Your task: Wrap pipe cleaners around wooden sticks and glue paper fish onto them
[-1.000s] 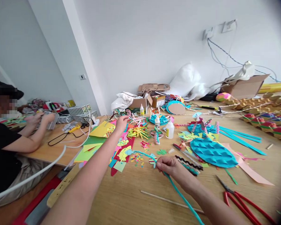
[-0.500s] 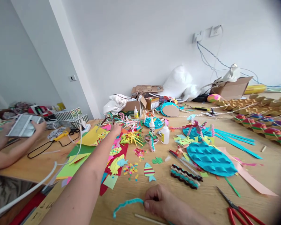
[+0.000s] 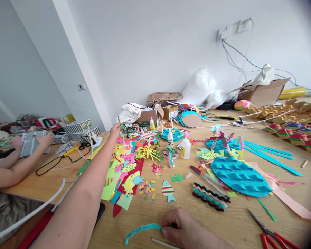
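In a pinch, my right hand (image 3: 178,224) holds one end of a wavy turquoise pipe cleaner (image 3: 142,228), which curves out to the left just above the wood table. My left hand (image 3: 115,130) is stretched far forward, fingers closed on a thin green pipe cleaner (image 3: 119,119) that sticks up above them. Beside it lies a tangled heap of coloured pipe cleaners (image 3: 145,133). Under my right hand lies a thin pale stick (image 3: 162,242). A striped paper fish (image 3: 168,188) and a bundle of wavy brown and turquoise pipe cleaners (image 3: 209,196) lie beyond that hand.
Red-handled scissors (image 3: 268,231) lie at the right front. Glue bottles (image 3: 186,148) stand mid-table near a turquoise scaly oval (image 3: 241,176). Coloured paper sheets (image 3: 124,200) lie beside my left forearm. At the left, another person's hands (image 3: 45,140) hold a silvery box-like thing.
My left hand has drawn back leftward and up from the pipe cleaner heap, with a green strand now showing in it. My right hand still holds the turquoise pipe cleaner.
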Tool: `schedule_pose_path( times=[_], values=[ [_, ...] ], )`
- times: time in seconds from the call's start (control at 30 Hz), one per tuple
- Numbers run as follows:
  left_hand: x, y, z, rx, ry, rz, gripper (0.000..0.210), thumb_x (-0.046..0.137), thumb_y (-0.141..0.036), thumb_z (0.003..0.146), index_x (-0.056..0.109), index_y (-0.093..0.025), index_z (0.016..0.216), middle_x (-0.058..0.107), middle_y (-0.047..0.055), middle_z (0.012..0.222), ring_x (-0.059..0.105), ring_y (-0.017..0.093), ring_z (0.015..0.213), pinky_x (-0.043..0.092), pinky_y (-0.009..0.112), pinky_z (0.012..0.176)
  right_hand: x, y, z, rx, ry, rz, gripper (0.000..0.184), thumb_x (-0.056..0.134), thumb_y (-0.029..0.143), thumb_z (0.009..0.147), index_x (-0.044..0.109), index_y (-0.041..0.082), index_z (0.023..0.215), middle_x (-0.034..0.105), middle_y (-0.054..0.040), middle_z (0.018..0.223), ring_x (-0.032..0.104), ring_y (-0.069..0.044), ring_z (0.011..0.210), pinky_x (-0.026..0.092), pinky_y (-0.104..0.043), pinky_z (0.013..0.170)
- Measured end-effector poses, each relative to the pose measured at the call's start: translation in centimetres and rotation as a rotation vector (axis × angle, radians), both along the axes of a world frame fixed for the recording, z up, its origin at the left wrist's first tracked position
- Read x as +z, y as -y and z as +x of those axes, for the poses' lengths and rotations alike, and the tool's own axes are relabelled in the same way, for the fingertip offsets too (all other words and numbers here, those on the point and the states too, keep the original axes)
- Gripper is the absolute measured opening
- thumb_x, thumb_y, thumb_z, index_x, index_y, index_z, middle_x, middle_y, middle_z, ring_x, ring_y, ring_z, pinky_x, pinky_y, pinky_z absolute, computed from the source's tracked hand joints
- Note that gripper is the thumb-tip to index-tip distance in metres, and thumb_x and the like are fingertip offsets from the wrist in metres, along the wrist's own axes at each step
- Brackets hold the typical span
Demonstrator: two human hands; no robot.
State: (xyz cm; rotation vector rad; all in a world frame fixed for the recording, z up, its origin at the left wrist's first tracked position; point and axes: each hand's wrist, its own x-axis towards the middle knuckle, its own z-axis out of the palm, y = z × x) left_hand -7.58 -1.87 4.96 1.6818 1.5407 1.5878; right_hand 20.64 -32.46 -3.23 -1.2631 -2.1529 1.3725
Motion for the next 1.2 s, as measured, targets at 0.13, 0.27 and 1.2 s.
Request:
schedule_pose_path(
  times=[0.13,0.27,1.2],
  values=[
    [1.1,1.6,-0.6,-0.010,0.226,0.024,0.044,0.040,-0.008,0.071,0.051,-0.015,0.114,0.059,0.007,0.106,0.055,0.014,0.096,0.042,0.025,0.082,-0.1,-0.1,-0.1,-0.008,0.007,0.018,0.015,0.045,0.020,0.066,0.048,0.015,0.053,0.032,0.0058,0.051,0.031,-0.006,0.051,0.020,-0.019,0.043],
    [1.4,2.9,-0.4,-0.029,0.410,0.055,0.048,0.041,-0.004,0.070,0.049,-0.018,0.114,0.052,0.006,0.118,0.052,0.012,0.102,0.041,0.020,0.085,0.0,0.0,-0.1,-0.008,0.048,0.041,0.016,0.045,0.021,0.067,0.050,0.015,0.053,0.033,0.0054,0.052,0.031,-0.007,0.051,0.020,-0.020,0.043],
    [2.8,16.8,10.5,-0.671,0.861,-0.005,0.031,0.044,-0.008,0.076,0.061,-0.018,0.100,0.058,0.004,0.108,0.055,0.011,0.092,0.044,0.024,0.082,0.6,0.6,-0.5,-0.017,0.043,0.389,0.019,0.044,0.023,0.076,0.063,0.017,0.077,0.062,-0.0030,0.075,0.051,-0.012,0.068,0.037,-0.021,0.062]
  ],
)
